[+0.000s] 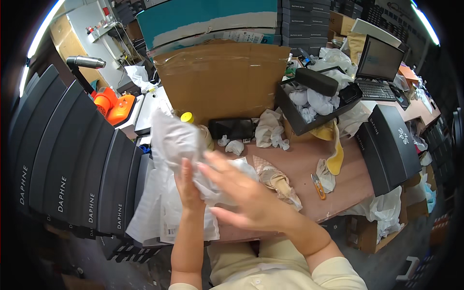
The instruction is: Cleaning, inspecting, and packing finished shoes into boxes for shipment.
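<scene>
Sheet of white tissue paper up in both hands, over the tabletop's near-left corner. Long axis runs roughly upright, top edge leaning away toward the cardboard sheet, lower end crumpled between the hands. Left hand is behind/under it, fingers curled into the paper, thumb up. Right hand lies flat, fingers spread and pressed on the front of the paper, not clenched.

More white paper hangs off the tabletop's near edge just below the hands. Left side tight: row of dark grey boxes standing on edge, just beside the paper. Right of the hands, a beige shoe stuffed with paper, touching the crumpled end. Past it, orange thread snips and a yellow shoe, with bare wood between them and the near edge: the only open room. Far side blocked by a black pouch, paper wads and an open black box full of wadded paper. Dark shoebox overhangs the right edge. Laptop far right.
</scene>
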{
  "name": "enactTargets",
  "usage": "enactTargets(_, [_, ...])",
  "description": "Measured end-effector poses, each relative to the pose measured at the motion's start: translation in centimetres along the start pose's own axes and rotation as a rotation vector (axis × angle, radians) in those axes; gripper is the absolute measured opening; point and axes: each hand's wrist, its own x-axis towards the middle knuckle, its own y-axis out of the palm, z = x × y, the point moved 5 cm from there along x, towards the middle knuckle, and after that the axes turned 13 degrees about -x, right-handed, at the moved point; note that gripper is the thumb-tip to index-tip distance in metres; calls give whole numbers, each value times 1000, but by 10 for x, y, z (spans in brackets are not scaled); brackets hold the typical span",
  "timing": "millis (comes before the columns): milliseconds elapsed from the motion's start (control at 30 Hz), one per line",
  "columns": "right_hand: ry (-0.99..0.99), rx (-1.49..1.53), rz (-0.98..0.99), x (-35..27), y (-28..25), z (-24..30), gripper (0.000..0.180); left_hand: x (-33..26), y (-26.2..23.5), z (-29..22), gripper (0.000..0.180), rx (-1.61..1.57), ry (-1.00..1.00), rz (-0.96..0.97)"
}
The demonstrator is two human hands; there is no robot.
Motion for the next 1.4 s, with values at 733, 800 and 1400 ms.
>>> enactTargets(733, [277,781,431,-123,48,-10,9,-2,-51,13,68,-642,-245,208])
enactTargets(800, [651,697,364,-116,38,-24,19,-11,-53,12,69,-637,-228,89])
enactTargets(1400, [766,1233,-132,-146,49,-69,44,-55,-34,-32,51,327,-109,117])
